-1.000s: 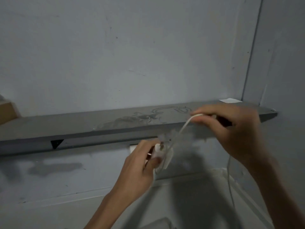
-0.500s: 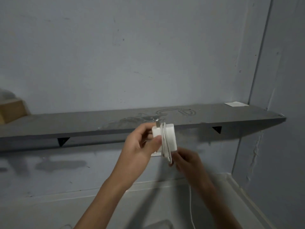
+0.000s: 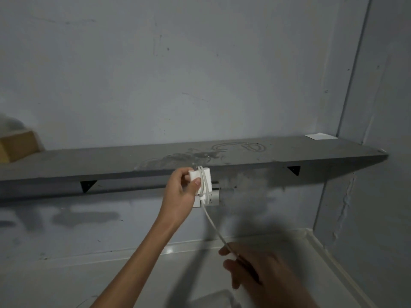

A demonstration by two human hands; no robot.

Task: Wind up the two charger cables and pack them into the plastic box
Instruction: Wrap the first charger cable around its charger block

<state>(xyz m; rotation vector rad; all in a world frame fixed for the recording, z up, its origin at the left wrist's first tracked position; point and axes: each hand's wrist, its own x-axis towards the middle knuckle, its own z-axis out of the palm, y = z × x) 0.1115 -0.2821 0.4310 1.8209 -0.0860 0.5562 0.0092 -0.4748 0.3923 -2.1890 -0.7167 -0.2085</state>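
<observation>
My left hand holds a white charger block up in front of the grey shelf, metal prongs pointing up. Its white cable is looped around the block and runs taut, down and to the right, into my right hand. That hand is blurred, low at the right, and pinches the cable between thumb and fingers. A pale translucent shape at the bottom edge may be the plastic box; most of it is cut off. No second charger cable is visible.
A long grey shelf on black brackets crosses the wall, with a cardboard box at its left end and a white paper slip at its right. A white wall socket sits behind the charger. A white surface lies below.
My right hand has swung from above the charger, down past it, to low at the right, pulling the cable taut. The cable now has loops around the block. My left hand rose slightly.
</observation>
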